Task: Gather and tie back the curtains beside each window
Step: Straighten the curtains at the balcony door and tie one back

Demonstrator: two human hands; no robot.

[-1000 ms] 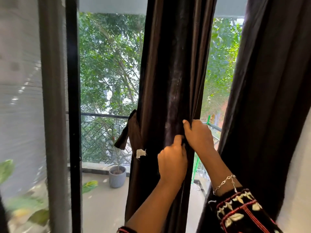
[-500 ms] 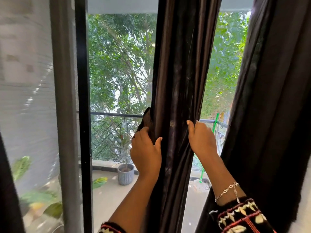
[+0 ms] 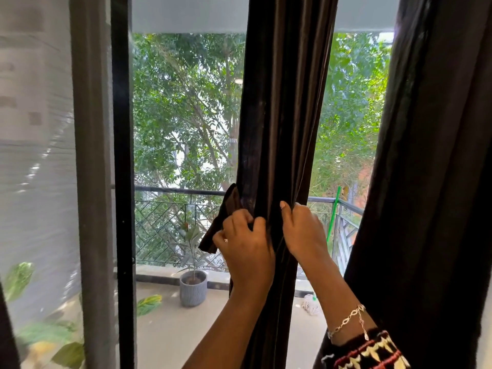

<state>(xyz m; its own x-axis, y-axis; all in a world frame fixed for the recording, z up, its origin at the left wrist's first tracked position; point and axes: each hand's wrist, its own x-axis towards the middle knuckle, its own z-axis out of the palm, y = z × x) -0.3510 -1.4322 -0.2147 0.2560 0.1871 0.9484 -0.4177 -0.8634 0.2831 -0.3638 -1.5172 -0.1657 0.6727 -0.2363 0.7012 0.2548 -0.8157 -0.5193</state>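
A dark brown curtain (image 3: pixel 282 115) hangs gathered into a narrow bundle in the middle of the window. My left hand (image 3: pixel 246 245) grips its left edge together with a matching fabric tie-back strap (image 3: pixel 222 219) that sticks out to the left. My right hand (image 3: pixel 302 230) grips the bundle's right edge at the same height, fingers curled behind the folds. A second dark curtain (image 3: pixel 431 182) hangs at the right, behind my right forearm.
A black window frame (image 3: pixel 121 182) and a grey post stand at the left. Beyond the glass lie a balcony railing (image 3: pixel 173 209), a grey potted plant (image 3: pixel 193 287), a mop head (image 3: pixel 311 306) and trees.
My left hand moved from the middle of the bundle to its left edge and took hold of the strap. My right hand stayed on the right edge. The view shifted slightly.
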